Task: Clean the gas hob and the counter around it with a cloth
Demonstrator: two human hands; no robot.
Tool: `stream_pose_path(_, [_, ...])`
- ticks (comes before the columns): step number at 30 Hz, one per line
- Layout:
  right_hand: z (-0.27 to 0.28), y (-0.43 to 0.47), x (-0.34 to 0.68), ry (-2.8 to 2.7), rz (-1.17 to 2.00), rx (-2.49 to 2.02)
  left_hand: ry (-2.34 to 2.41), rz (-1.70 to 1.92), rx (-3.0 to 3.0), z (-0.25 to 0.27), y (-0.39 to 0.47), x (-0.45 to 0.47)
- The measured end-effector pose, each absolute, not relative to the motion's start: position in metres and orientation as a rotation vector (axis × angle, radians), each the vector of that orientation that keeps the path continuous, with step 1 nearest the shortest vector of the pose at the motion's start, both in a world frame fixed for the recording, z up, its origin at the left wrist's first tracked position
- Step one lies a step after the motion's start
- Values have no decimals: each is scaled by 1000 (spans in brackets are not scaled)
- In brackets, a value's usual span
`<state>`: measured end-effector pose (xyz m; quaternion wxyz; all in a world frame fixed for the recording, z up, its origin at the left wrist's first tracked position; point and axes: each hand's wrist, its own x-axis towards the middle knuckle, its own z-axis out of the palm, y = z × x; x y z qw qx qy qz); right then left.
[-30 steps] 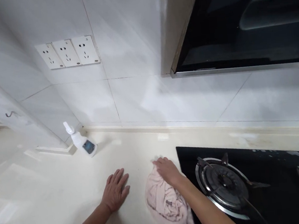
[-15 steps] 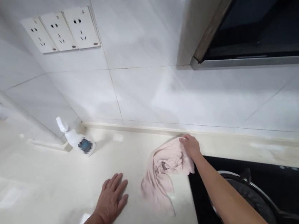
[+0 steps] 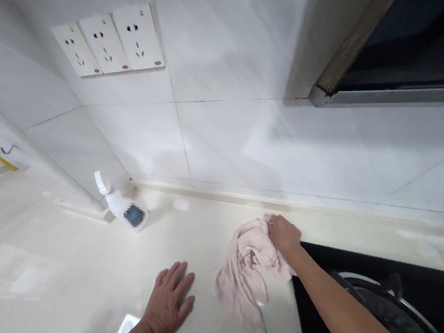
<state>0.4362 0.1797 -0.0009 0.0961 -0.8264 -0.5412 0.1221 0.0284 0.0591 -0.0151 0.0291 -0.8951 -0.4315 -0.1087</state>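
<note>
A crumpled pale pink cloth [image 3: 249,262] lies on the cream countertop [image 3: 205,302], its loose end trailing toward me. My right hand [image 3: 285,234] is closed on the cloth's upper right edge, near the foot of the tiled wall and the corner of the black gas stove [image 3: 317,294]. Its fingertips are partly hidden by the hand itself. To the left of the cloth, my left hand [image 3: 170,300] rests palm down on the counter with its fingers spread, holding nothing. A white spray bottle [image 3: 124,207] stands farther back on the left.
A burner [image 3: 382,303] sits on the stove at lower right. Above it, the range hood [image 3: 390,95] juts from the wall. Three socket plates [image 3: 106,43] are on the tiles at upper left. A wall edge [image 3: 35,145] borders the counter on the left.
My right hand has drawn the cloth slightly away from the wall, toward me. The left hand stays flat on the counter. The whole view has shifted a little to the left.
</note>
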Motion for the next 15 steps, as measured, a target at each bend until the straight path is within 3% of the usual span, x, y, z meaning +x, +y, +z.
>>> stream_pose_path(15, [1,192,436,-1624,343,-2569,-1413,-335,-2817,-14,55,29])
